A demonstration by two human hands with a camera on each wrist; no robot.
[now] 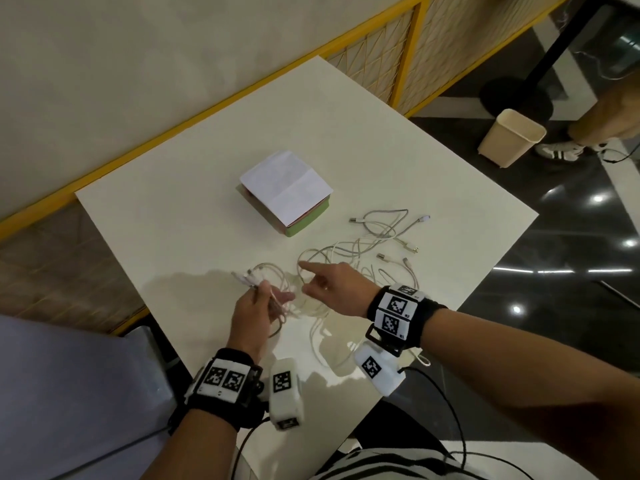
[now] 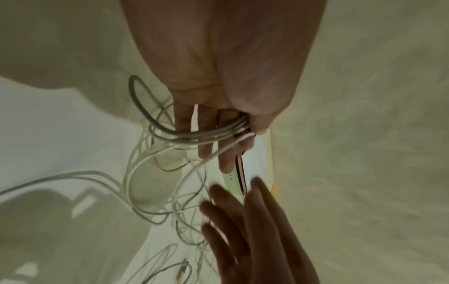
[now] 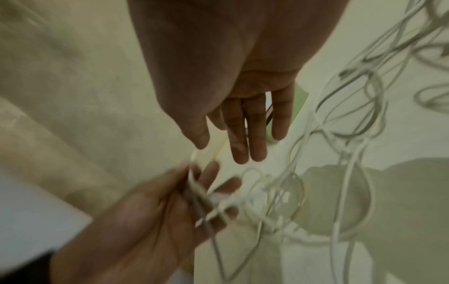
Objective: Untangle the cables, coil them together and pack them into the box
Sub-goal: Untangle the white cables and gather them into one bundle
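Several white cables [image 1: 367,247] lie tangled on the white table [image 1: 173,230], right of a green box [image 1: 304,225] whose white flap covers its top. My left hand [image 1: 258,304] pinches a bundle of coiled cable loops [image 2: 206,134] between thumb and fingers near the table's front edge. My right hand [image 1: 329,282] hovers just right of it with fingers straight and spread, holding nothing; its fingers [image 3: 243,134] point toward the coil [image 3: 201,194] in the left hand. Loose strands [image 3: 352,153] trail from the coil back to the tangle.
A yellow-framed mesh partition [image 1: 391,53] runs behind the table. On the dark floor to the right stand a beige bin [image 1: 509,136] and a person's feet [image 1: 568,150]. Black wrist-camera leads [image 1: 446,403] hang off the table's near edge.
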